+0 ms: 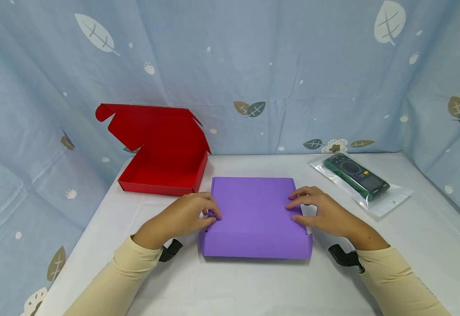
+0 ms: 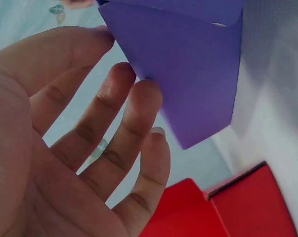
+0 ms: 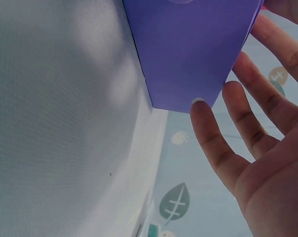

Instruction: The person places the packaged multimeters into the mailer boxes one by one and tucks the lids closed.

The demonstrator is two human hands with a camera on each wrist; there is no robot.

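Note:
A purple cardboard box (image 1: pixel 253 210) lies on the white table in front of me, its lid down and a front flap folded over the near side. My left hand (image 1: pixel 190 215) touches the left edge of the lid, thumb and fingertips at the rim. On the opposite edge, my right hand (image 1: pixel 324 213) rests its spread fingertips on the lid. In the left wrist view, the fingers (image 2: pixel 139 103) are only slightly bent along the side wall of the box. The right wrist view shows similarly loose fingers (image 3: pixel 208 123) at the other side wall.
Behind my left hand stands a red cardboard box (image 1: pixel 166 164) with its lid raised; its visible floor is bare. A black and green multimeter (image 1: pixel 356 173) in a clear plastic bag (image 1: pixel 397 193) lies at the back right. A blue leaf-patterned curtain (image 1: pixel 253 66) borders the table.

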